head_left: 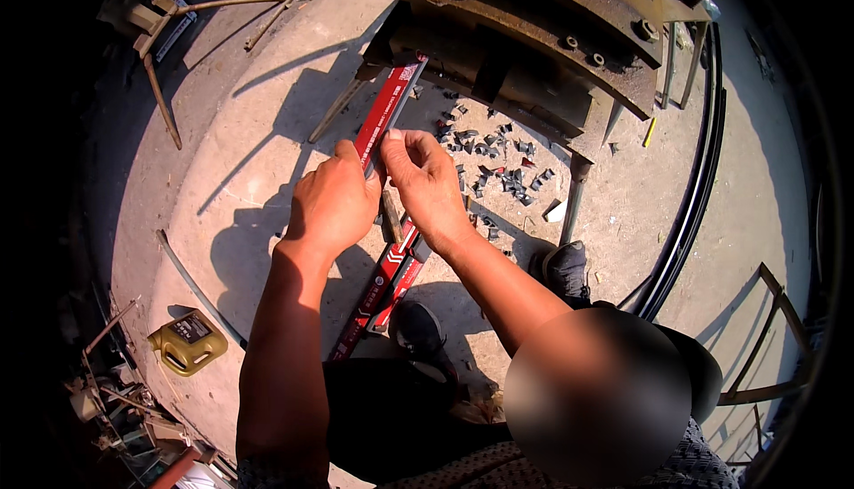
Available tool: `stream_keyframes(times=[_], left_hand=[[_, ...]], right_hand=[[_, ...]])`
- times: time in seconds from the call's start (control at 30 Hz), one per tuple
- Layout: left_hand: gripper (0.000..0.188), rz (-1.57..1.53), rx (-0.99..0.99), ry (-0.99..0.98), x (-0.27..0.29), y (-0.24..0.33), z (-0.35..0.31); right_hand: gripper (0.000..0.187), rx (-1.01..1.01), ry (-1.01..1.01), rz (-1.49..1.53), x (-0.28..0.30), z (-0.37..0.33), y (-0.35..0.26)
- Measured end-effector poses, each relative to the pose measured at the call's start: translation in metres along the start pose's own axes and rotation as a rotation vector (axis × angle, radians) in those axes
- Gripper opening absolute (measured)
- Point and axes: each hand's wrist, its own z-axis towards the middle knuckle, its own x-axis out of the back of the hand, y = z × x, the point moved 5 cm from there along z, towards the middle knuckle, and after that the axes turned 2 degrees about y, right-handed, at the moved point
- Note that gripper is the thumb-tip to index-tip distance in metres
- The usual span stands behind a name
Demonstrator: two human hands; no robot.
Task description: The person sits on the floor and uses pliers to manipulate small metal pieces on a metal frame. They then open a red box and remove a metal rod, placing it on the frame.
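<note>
A long flat strip [384, 111] with a red printed face and a silvery edge slants away from me. Its far end reaches the edge of a rusty steel machine [516, 18]. My left hand [334, 200] is closed round the near part of this strip. Against the strip's right edge, the thumb and fingers of my right hand [422, 178] are pinched together. Both hands are close together and hide the strip's near end. Below them, more red printed strips [378, 289] lie at a slant, partly behind my forearms, beside a brown bar [391, 216].
Many small dark cut-off pieces [485, 147] litter the concrete under the machine. A metal leg [576, 196] stands near my shoe [566, 271]. Long black bars [694, 204] lie at right. At left are an olive-gold jug [189, 341], a grey hose [200, 284] and scrap metal [133, 418].
</note>
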Motion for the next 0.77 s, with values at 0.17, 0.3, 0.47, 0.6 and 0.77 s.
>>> stream_keyframes(times=[0.17, 0.3, 0.47, 0.6, 0.77], left_hand=[[0.043, -0.014, 0.038, -0.014, 0.006, 0.005, -0.002], [0.045, -0.006, 0.041, 0.001, 0.007, -0.002, -0.003], [0.043, -0.04, 0.008, 0.011, 0.002, 0.002, 0.0], [0.05, -0.032, 0.022, -0.005, -0.005, -0.002, 0.005], [0.05, -0.109, 0.036, 0.016, -0.003, 0.006, 0.005]], right_hand=[[0.032, 0.071, 0.024, -0.098, 0.049, -0.029, -0.017], [0.028, 0.32, 0.12, -0.124, 0.085, -0.041, -0.098], [0.032, 0.84, 0.365, -0.277, 0.153, -0.053, -0.247], [0.051, 1.201, 0.521, -0.355, 0.19, -0.069, -0.386], [0.065, 1.259, 0.347, -0.124, 0.154, -0.112, -0.53]])
